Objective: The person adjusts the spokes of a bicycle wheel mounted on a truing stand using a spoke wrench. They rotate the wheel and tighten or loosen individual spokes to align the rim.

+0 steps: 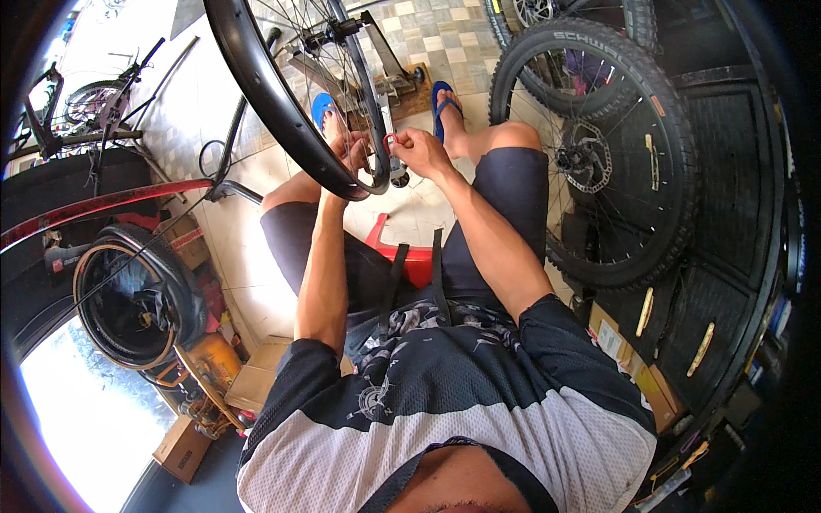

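Observation:
A black bicycle wheel without a tyre stands upright in front of me, its wide rim [256, 94] running down toward my lap. Thin spokes lead to a black hub [333, 34], which sits in a metal truing stand [382, 47]. My left hand [349, 147] is closed around the lower rim among the spokes, partly hidden by the wheel. On the rim's right side, my right hand [419, 154] pinches a small red spoke wrench [391, 140] beside the silver upright of the stand.
A wheel with a knobby tyre [684, 162] and a brake disc leans against dark cabinets [727, 111] at right. Under me is a red stool [419, 265]. At left are a red bar [111, 205], stacked tyres [184, 282], cardboard boxes [256, 372] and bicycle parts [43, 128].

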`<state>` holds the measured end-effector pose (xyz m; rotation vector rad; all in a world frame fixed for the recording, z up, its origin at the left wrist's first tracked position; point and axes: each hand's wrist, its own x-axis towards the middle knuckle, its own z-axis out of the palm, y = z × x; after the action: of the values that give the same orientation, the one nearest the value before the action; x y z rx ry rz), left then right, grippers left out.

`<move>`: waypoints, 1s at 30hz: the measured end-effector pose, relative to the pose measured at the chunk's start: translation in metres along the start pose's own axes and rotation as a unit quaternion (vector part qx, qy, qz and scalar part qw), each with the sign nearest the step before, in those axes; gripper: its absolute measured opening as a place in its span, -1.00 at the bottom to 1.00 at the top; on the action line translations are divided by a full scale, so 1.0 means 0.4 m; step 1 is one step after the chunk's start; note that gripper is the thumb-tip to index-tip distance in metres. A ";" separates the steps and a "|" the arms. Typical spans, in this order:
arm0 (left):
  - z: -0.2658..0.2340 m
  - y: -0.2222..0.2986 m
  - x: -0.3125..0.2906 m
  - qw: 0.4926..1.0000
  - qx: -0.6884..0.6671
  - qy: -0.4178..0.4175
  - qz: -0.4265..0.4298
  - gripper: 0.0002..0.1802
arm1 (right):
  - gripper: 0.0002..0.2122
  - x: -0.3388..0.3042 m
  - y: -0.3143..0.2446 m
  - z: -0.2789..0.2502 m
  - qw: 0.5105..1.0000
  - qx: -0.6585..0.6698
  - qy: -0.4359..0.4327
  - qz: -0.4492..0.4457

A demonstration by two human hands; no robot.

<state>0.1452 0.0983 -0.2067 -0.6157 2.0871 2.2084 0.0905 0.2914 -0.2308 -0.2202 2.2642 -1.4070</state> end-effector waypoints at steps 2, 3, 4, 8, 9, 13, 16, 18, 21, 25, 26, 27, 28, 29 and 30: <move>0.003 0.022 -0.017 1.000 -0.020 0.000 0.016 -0.89 | -0.69 -0.008 -0.005 -0.002 1.000 0.008 -0.025 0.006; 0.002 0.033 -0.021 1.000 -0.016 -0.007 0.021 -0.89 | -0.69 -0.012 -0.010 -0.001 0.999 0.016 -0.038 0.008; -0.003 0.045 -0.024 1.000 -0.006 -0.011 0.010 -0.89 | -0.69 -0.014 -0.017 0.002 0.998 0.021 -0.051 0.014; -0.001 0.062 -0.031 1.000 -0.006 -0.019 -0.003 -0.85 | -0.67 -0.028 -0.042 0.008 0.996 0.061 -0.063 0.009; 0.000 0.062 -0.032 1.000 0.000 -0.019 -0.009 -0.84 | -0.67 -0.032 -0.047 0.006 0.997 0.050 -0.060 0.008; 0.002 0.055 -0.031 0.999 -0.032 -0.023 0.005 -0.82 | -0.67 -0.053 -0.070 0.007 0.999 -0.008 -0.036 -0.003; 0.002 0.051 -0.030 0.999 -0.037 -0.017 -0.008 -0.80 | -0.65 -0.059 -0.085 0.010 0.999 -0.039 -0.021 -0.007; -0.001 0.050 -0.030 1.000 -0.019 -0.017 -0.010 -0.77 | -0.65 -0.061 -0.092 0.012 0.998 -0.053 -0.015 -0.015; -0.013 0.047 -0.031 0.998 -0.039 -0.020 -0.036 -0.64 | -0.65 -0.065 -0.099 0.017 0.998 -0.062 -0.007 -0.028; -0.032 0.037 -0.025 0.988 -0.109 -0.036 -0.107 -0.48 | -0.65 -0.071 -0.112 0.026 0.994 -0.085 0.009 -0.074; -0.033 0.034 -0.021 0.987 -0.080 -0.056 -0.125 -0.46 | -0.64 -0.071 -0.116 0.029 0.992 -0.100 0.009 -0.078; -0.036 0.032 -0.018 0.986 -0.050 -0.075 -0.142 -0.44 | -0.64 -0.072 -0.119 0.030 0.990 -0.112 0.012 -0.089; -0.031 0.027 -0.016 0.987 -0.014 -0.086 -0.134 -0.49 | -0.63 -0.072 -0.122 0.032 0.988 -0.130 0.009 -0.088; -0.033 0.025 -0.014 0.984 -0.023 -0.107 -0.139 -0.46 | -0.63 -0.071 -0.124 0.032 0.985 -0.148 0.007 -0.087; -0.034 0.023 -0.011 0.980 -0.031 -0.135 -0.144 -0.43 | -0.63 -0.070 -0.127 0.035 0.982 -0.174 0.007 -0.076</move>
<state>0.1500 0.0855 -0.1969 -0.5466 1.6869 2.0669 0.1161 0.2668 -0.1828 -0.5058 2.5406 -1.0721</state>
